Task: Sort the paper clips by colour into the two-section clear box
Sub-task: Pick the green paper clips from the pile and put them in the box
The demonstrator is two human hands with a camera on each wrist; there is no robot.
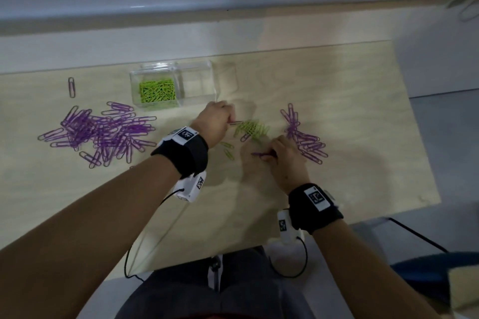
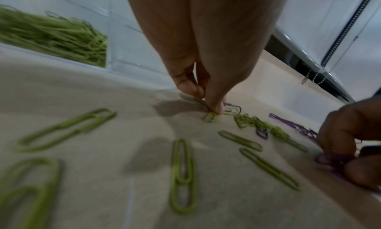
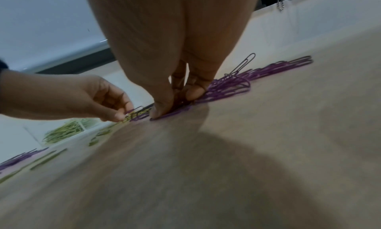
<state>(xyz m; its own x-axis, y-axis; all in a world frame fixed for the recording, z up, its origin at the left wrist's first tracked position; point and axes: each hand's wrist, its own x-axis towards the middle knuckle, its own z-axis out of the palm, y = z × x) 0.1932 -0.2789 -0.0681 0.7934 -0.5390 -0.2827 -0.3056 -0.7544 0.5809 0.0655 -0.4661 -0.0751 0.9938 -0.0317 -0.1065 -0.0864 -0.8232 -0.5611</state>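
Observation:
The clear two-section box (image 1: 212,80) stands at the table's back; its left section holds green clips (image 1: 156,92) and its right section (image 1: 197,83) looks empty. A mixed, mostly green pile (image 1: 251,128) lies in front of it. My left hand (image 1: 229,122) pinches a paper clip (image 1: 236,122) at that pile's left edge; it looks purple here, but in the left wrist view the fingertips (image 2: 214,108) sit on a green one. My right hand (image 1: 268,156) pinches a purple clip (image 1: 258,154) flat on the table beside the right purple pile (image 1: 303,137).
A large purple pile (image 1: 103,132) covers the table's left part, with a lone purple clip (image 1: 71,87) behind it. Loose green clips (image 1: 228,150) lie between my hands. Thin cables (image 1: 293,264) hang from the wrist cameras over the table's near edge (image 1: 181,264).

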